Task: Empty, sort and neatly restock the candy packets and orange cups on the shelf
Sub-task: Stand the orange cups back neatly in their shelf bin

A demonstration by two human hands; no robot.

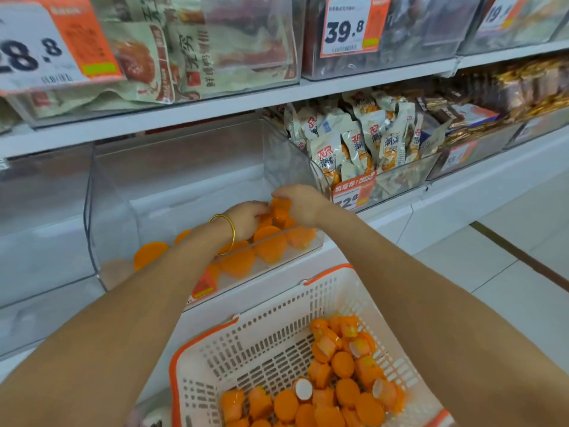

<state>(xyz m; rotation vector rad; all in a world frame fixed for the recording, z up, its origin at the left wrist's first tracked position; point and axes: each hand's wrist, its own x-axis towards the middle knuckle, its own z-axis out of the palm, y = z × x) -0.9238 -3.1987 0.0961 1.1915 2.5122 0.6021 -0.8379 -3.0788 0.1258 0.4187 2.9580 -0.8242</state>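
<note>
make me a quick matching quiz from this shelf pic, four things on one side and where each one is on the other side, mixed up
Things:
1. gold bangle
2. white basket
3. 39.8 price tag
4. cream snack packets

Places:
a. on the front of a top-row bin
b. on the wrist of the left hand
c. in the bin right of the clear bin
d. lowest in view, holding orange cups

Pairs: 1-b, 2-d, 3-a, 4-c
</note>
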